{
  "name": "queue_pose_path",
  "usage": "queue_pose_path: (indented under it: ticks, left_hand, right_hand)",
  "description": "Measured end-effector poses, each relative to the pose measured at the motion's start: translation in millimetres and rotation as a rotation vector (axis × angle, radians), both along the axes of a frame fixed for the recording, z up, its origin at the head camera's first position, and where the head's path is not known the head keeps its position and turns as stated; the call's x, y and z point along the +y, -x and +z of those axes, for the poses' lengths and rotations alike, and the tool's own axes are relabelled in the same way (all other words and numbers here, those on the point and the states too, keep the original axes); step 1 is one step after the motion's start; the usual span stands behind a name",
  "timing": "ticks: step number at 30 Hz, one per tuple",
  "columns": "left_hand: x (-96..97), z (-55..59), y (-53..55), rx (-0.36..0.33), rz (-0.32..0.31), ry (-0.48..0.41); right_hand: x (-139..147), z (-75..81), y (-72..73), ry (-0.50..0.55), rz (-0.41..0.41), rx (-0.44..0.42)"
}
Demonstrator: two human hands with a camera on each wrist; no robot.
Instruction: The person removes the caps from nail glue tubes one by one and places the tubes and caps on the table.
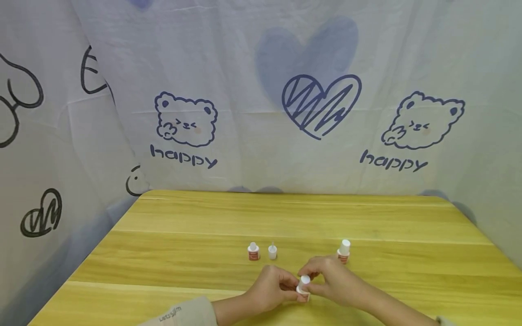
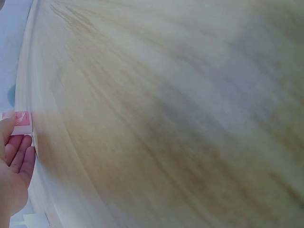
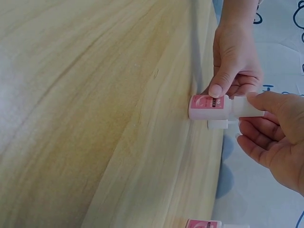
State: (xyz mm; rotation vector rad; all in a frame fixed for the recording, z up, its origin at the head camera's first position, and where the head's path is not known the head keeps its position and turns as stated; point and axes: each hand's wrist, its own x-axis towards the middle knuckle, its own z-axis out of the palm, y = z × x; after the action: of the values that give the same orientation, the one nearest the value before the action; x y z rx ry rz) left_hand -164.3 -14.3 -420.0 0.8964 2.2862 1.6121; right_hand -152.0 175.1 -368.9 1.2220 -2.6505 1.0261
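A small white bottle with a pink label (image 1: 303,297) stands upright on the wooden table, between the two hands. My left hand (image 1: 267,288) grips its body, thumb on the label in the right wrist view. From the other side my right hand (image 1: 338,281) pinches its white cap (image 3: 248,107) between thumb and fingers. The cap sits on top of the bottle. In the left wrist view, the label (image 2: 22,118) shows above the left fingers, at the left edge.
Farther back stand an uncapped bottle (image 1: 253,253) and, beside it, a loose white cap (image 1: 272,252) with its thin stem up. A capped bottle (image 1: 344,251) stands just beyond the right hand. Behind the table (image 1: 195,217) hangs a printed cloth (image 1: 244,81).
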Motion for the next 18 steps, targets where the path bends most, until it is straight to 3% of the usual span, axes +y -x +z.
queue_pose_path:
  ticks: [12, 18]
  left_hand:
    - [-0.4, 0.0, 0.0, 0.013, -0.012, -0.009]
    - [-0.6, 0.7, 0.1, 0.019, -0.012, 0.000]
  right_hand:
    - [0.3, 2.3, -0.8, -0.022, 0.020, 0.032]
    - [-0.4, 2.1, -1.6, 0.016, -0.026, 0.021]
